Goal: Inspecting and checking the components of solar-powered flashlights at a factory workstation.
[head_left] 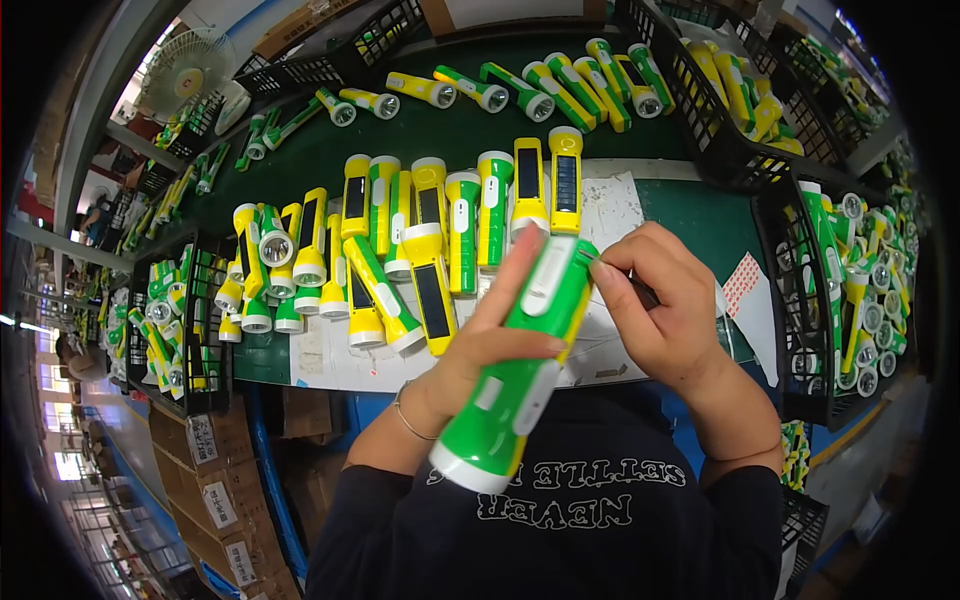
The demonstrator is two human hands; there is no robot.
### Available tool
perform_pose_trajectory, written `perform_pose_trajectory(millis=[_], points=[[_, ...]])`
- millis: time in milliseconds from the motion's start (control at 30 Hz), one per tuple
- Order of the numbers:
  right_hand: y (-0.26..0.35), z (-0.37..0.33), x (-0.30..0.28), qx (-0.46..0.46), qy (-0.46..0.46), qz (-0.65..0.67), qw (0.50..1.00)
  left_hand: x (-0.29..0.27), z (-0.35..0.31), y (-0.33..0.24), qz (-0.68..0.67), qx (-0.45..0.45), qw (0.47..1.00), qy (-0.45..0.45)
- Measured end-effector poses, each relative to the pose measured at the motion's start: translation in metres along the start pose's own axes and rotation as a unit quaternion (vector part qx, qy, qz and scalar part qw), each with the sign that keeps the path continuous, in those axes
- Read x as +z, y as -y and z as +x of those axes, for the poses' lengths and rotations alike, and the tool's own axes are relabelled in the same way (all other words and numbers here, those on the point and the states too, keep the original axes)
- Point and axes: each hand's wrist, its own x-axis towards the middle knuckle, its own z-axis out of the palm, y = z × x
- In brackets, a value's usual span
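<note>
My left hand [462,362] is wrapped round a green and yellow flashlight [506,412] held tilted over the table's near edge. Its white lens end points down to the left, and white switch panels show on the green side. At the flashlight's tail, the thumb and fingers of my right hand [668,300] are pinched together; whatever lies between the fingertips is too small to make out. Just beyond my hands, several yellow and green flashlights [462,225] stand or lean in a group, some showing dark solar panels [434,300].
More flashlights [420,88] lie along the back of the green tabletop [700,215]. Black crates of flashlights stand at the left [212,290], right [765,235] and back right [690,115]. A sheet of red stickers [743,285] lies right of my right hand. Cardboard boxes [205,500] are stacked below left.
</note>
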Motion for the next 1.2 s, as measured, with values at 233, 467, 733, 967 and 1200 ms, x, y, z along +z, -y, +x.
perform_pose_trajectory(millis=[233, 467, 733, 967, 1200], points=[[-0.002, -0.001, 0.007, -0.014, 0.006, 0.040, 0.999, -0.016, -0.002, 0.040, 0.194, 0.185, 0.927, 0.261], [-0.046, -0.027, 0.016, 0.116, 0.040, 0.192, 0.974, -0.040, 0.000, 0.052, 0.175, 0.032, 0.901, 0.395], [-0.045, -0.051, 0.018, 0.073, 0.129, 0.189, 0.971, -0.047, 0.011, 0.031, -0.424, 0.144, 0.891, 0.077], [-0.029, -0.044, 0.012, 0.111, 0.116, 0.262, 0.952, -0.046, 0.003, 0.015, -0.369, 0.128, 0.915, 0.101], [-0.019, -0.038, 0.007, -0.009, 0.097, 0.177, 0.979, -0.044, 0.001, 0.007, -0.353, 0.161, 0.913, 0.125]])
